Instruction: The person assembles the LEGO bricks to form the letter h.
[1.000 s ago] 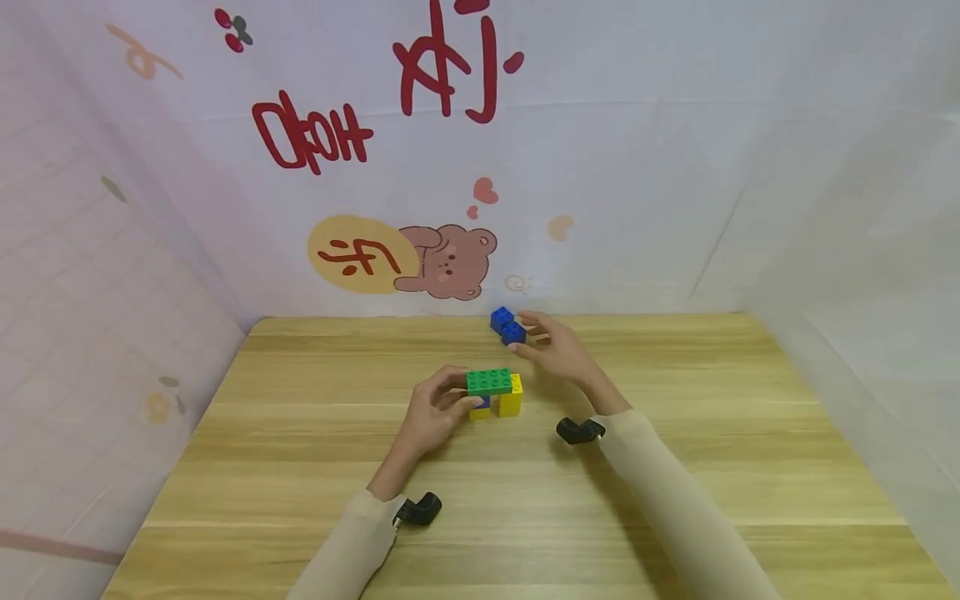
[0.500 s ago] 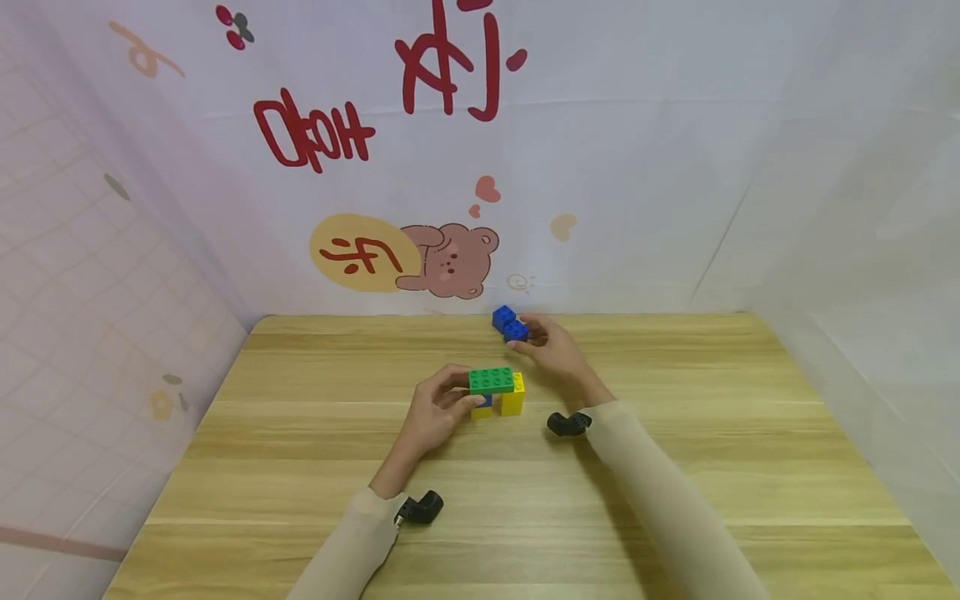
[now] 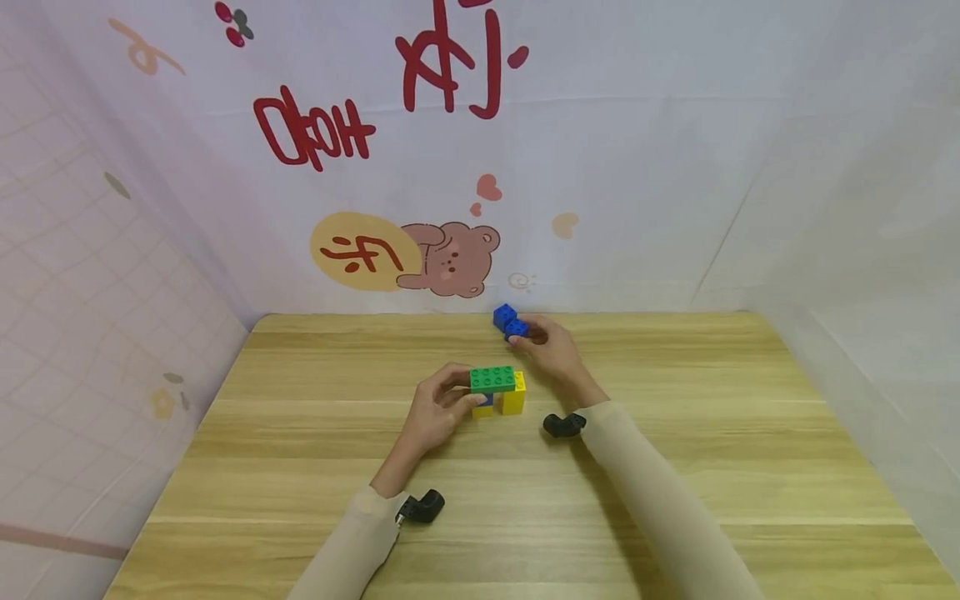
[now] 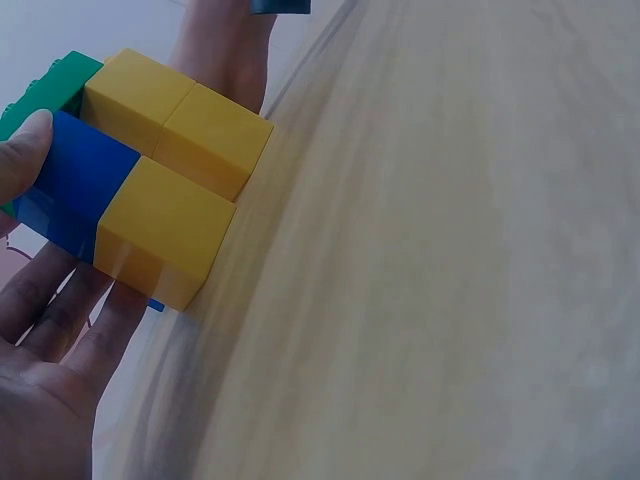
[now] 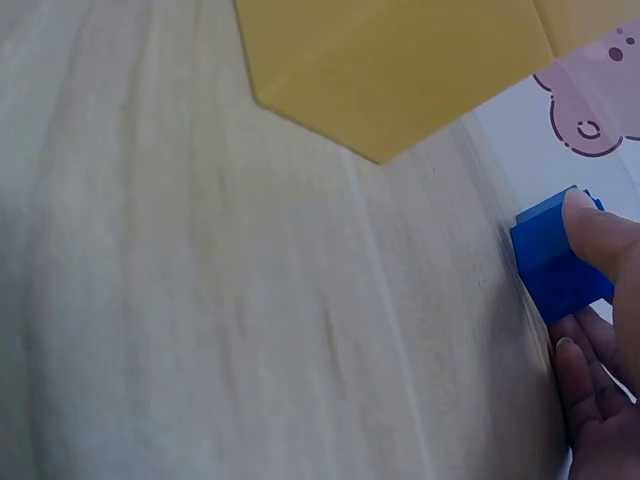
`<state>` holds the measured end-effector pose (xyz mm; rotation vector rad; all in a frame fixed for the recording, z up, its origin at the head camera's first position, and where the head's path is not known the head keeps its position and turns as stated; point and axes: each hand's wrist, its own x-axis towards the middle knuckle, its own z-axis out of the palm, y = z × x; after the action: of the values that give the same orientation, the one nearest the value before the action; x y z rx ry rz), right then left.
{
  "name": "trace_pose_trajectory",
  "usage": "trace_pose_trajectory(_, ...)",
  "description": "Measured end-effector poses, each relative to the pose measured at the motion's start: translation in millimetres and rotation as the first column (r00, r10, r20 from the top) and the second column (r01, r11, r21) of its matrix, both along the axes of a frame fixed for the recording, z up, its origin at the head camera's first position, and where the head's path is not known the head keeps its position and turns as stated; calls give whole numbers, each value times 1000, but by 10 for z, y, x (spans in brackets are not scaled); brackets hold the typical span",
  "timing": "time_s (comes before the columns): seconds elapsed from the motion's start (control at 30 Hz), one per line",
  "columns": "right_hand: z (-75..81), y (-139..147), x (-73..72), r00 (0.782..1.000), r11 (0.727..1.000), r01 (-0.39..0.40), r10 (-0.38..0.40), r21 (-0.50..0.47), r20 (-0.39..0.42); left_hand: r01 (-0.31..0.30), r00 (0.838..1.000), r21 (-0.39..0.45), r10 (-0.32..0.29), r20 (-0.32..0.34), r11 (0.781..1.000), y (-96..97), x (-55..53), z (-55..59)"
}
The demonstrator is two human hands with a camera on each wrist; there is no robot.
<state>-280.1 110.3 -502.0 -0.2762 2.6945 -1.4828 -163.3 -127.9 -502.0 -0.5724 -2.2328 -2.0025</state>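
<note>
A small bridge of toy building bricks stands on the table, with a green brick (image 3: 492, 380) across its top. One leg is a blue brick (image 4: 85, 175) over a yellow brick (image 4: 165, 225); the other is two stacked yellow bricks (image 3: 513, 403). My left hand (image 3: 435, 412) grips the bridge at the blue-and-yellow leg, thumb on the blue brick. Farther back, my right hand (image 3: 557, 352) pinches the nearer loose blue brick (image 3: 516, 329) between thumb and fingers. Corner to corner behind it sits another blue brick (image 3: 504, 316).
The wooden table (image 3: 675, 392) ends at a printed white backdrop (image 3: 637, 167) just behind the loose blue bricks. Pale side walls (image 3: 82, 250) flank it. A black wrist device (image 3: 564, 425) sticks out from the right sleeve, another (image 3: 422, 507) from the left.
My right hand has moved slightly left and its fingers have come together on the nearer blue brick. The left hand stays on the bridge.
</note>
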Motion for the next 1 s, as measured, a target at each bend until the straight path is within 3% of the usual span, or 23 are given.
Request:
trace_pose_trajectory(0.43,-59,-22,72,997,988,70,-68,-134,21,-2,1000,4,2,10,1000,-19,14,-4)
trace_pose_trajectory(0.77,-82,49,83,999,989,39,-39,-142,2,0,1000,9,-1,28,1000,-17,-5,-7)
trace_pose_trajectory(1.0,-98,78,120,999,980,31,-29,-199,13,10,1000,8,-10,23,1000,-22,-2,6)
